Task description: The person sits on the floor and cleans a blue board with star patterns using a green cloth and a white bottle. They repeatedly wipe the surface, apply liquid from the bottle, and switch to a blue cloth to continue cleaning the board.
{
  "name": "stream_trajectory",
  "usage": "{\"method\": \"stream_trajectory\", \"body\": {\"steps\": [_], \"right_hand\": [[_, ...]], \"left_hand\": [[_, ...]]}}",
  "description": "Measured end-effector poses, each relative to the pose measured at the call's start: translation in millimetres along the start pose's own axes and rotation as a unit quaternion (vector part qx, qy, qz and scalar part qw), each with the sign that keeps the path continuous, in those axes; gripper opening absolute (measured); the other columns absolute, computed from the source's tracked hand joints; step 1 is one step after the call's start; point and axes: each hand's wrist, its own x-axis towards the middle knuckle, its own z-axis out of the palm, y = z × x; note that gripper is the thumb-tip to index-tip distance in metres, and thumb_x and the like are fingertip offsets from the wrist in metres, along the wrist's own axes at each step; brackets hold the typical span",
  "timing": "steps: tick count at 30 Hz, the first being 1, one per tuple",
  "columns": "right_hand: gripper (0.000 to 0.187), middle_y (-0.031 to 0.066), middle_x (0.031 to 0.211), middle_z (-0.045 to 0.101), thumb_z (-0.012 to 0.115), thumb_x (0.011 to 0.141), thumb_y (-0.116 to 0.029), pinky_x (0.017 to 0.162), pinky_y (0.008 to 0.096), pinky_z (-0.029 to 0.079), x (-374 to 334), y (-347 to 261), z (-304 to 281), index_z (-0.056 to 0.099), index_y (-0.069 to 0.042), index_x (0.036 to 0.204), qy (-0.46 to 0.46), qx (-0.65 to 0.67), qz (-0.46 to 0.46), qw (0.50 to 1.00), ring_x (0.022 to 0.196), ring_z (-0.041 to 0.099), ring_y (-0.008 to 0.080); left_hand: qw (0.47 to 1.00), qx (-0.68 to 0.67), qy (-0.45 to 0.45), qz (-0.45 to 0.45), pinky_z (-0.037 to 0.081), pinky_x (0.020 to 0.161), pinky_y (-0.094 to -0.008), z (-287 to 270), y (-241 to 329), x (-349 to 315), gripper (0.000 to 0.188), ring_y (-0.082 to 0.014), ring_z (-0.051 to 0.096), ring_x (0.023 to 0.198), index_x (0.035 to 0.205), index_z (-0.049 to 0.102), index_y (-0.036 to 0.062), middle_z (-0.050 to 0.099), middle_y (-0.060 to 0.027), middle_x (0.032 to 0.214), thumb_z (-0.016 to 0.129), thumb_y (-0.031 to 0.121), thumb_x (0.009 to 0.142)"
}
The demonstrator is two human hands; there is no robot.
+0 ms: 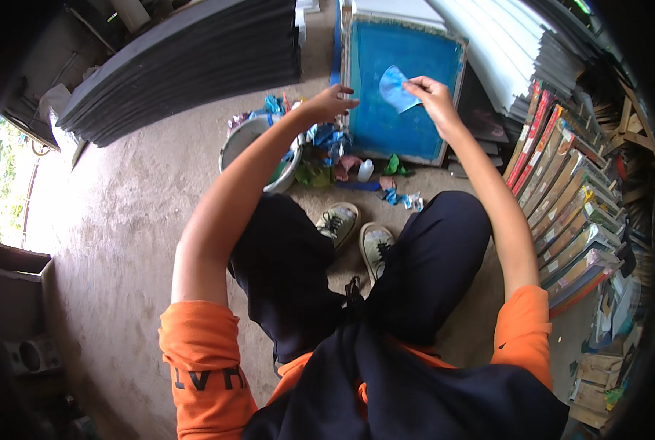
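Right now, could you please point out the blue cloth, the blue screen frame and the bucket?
blue cloth (393, 88), head view, middle of the cloth.
blue screen frame (404, 125), head view, lower mesh.
bucket (233, 143), head view, left rim.

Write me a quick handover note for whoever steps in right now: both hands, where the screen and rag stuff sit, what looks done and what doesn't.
Right hand: pinching a light blue scrap held over the blue framed screen.
Left hand: open, at the screen's left edge; contact unclear.
Screen leans on stacked boards, facing the seated person. At its foot: stained rags, a small white bottle, a grey bucket to the left.
Done: cannot tell; the mesh looks evenly blue.
Left: likely working the scrap across the mesh.
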Motion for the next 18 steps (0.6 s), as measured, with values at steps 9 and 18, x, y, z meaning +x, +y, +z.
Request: {"method": "stream_trajectory", "body": {"steps": [9,18], "right_hand": [[0.018,0.0049,0.084,0.067,0.067,0.084,-0.013,0.070,0.0244,0.046,-66,194,7,0.064,0.000,0.097,0.106,0.054,0.195,0.974,0.076,0.060,0.0096],[0.020,0.0001,0.080,0.062,0.068,0.084,-0.018,0.067,0.0222,0.043,-86,254,46,0.066,0.001,0.091,0.126,0.166,0.328,0.921,0.074,0.053,0.0058]], "left_hand": [[0.984,0.126,0.045,0.116,0.047,0.087,-0.0413,92,-161,33,0.038,-0.0321,0.058,0.101,0.112,0.060,0.0060,0.062,-0.0150,0.099,0.070,0.015,0.076],[0.985,0.059,0.115,0.118,0.038,0.100,-0.0421,186,-222,61,0.070,-0.0367,0.045,0.117,0.133,0.039,0.0053,0.047,-0.0192,0.123,0.072,0.004,0.071]]}}
